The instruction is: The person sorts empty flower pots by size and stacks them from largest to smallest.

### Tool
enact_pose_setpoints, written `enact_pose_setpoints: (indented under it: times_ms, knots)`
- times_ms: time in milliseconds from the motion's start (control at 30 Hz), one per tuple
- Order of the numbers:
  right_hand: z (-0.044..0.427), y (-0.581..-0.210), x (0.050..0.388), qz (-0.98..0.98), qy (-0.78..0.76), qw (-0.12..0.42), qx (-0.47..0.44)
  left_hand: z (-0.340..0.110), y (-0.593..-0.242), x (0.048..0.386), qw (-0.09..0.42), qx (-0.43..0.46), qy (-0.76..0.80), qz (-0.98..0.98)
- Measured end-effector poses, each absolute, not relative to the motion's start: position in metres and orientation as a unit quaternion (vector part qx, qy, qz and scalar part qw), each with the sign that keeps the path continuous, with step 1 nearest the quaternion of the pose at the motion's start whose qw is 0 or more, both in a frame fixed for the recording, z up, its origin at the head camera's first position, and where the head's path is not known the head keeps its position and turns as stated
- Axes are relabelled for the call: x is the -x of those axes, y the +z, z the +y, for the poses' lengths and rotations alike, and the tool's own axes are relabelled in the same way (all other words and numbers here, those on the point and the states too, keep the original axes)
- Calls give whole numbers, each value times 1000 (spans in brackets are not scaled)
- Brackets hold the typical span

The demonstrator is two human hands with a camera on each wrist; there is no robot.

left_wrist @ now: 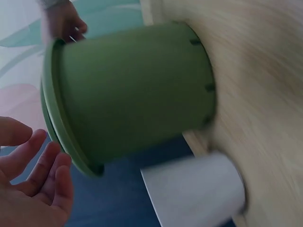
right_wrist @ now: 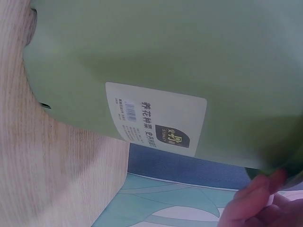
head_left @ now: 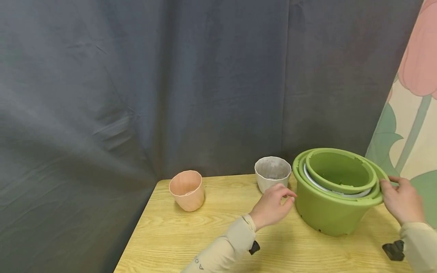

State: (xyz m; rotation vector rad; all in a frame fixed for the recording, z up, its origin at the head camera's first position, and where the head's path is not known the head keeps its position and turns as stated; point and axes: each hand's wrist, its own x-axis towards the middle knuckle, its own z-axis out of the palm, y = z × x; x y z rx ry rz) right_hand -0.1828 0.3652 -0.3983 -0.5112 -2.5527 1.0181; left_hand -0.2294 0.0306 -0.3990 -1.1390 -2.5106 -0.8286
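On the right of the table is a large green flowerpot (head_left: 327, 216) with a smaller green pot (head_left: 341, 170) nested inside it. A pale rim (head_left: 315, 182) shows between the two. My right hand (head_left: 404, 199) grips the big pot's rim at its right side; the right wrist view shows those fingertips (right_wrist: 258, 189) at the rim, near a printed label (right_wrist: 156, 118). Close to the left edge of the rim is my left hand (head_left: 274, 204), its fingers loosely bent and holding nothing. Whether they touch the rim I cannot tell.
A whitish faceted pot (head_left: 273, 184) stands behind my left hand, close beside the green pots. Farther left is a pink pot (head_left: 187, 197) near the wooden table's (head_left: 164, 235) left edge. A dark grey curtain (head_left: 222, 94) hangs behind, and a flower-painted wall (head_left: 416, 113) is at right.
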Motion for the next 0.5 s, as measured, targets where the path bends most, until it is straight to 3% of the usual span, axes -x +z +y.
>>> enact_pose_setpoints:
  times_ms: [133,500]
  knots:
    - [364,-399,182,-900,357,175,178,7,-405,237,159,383,-240,-878]
    - [363,-396,184,-903,344,185,179,-63,-407,260,146,290,-286,-901]
